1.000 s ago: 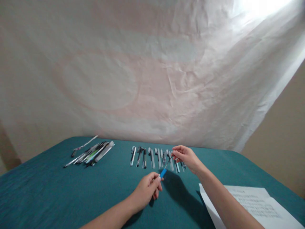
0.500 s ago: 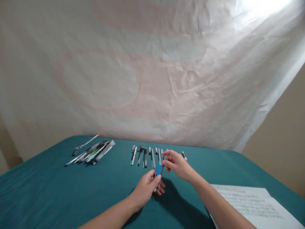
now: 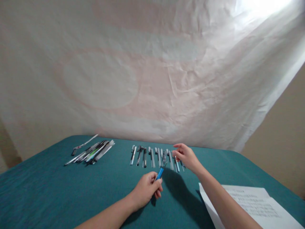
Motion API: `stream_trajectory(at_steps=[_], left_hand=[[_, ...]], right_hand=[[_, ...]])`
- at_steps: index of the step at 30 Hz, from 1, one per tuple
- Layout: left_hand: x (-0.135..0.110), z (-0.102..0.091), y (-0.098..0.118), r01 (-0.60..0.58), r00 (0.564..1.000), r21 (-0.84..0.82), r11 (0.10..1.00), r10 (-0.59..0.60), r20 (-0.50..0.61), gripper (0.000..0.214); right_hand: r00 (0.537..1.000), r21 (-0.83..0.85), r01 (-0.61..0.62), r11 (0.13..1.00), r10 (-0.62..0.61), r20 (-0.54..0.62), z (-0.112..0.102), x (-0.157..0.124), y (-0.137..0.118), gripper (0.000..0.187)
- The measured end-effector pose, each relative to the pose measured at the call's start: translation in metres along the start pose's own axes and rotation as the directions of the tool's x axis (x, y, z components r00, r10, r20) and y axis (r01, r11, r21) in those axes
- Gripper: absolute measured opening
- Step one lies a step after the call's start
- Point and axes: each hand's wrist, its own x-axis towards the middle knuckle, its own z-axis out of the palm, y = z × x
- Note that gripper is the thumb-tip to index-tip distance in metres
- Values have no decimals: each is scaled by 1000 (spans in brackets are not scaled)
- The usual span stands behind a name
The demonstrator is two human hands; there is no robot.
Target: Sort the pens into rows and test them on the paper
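My left hand [image 3: 149, 188] is closed around a blue pen [image 3: 160, 173]. A thin dark tip sticks out of its upper end, pointing up and right; the lower part is hidden in my fingers. Above the right end of a row of pens, my right hand [image 3: 187, 156] hovers with thumb and index finger apart, and nothing shows between them. The row holds several clear, black and white pens, among them a black-and-white pen [image 3: 133, 155] at the left end and a grey pen [image 3: 152, 158] nearer the middle. Caps lie at the upper ends of some.
A heap of pens [image 3: 95, 152] lies at the left on the green tablecloth [image 3: 71, 194]. Behind it is a thin white strip with a dark end [image 3: 82, 146]. Printed paper sheets [image 3: 257, 203] lie at the right, partly under my right forearm. A pale sheet [image 3: 152, 79] hangs behind the table.
My right hand has moved away from the blue pen, to the right and slightly up. The pen in my left hand now tilts more to the right, and my left hand sits slightly lower.
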Motion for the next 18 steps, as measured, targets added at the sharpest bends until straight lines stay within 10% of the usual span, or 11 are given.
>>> stream_trajectory(at_steps=[4,18], left_hand=[[-1,0,3,11,1000,5,1000,-11,-3,28],[-3,1,6,9,1000,12,1000,-9,0,25]], right_hand=[[977,-411,-183,893,118,-178,-36,10,46,23],[965,-634,-256,730,159,-208,-60,10,91,20]])
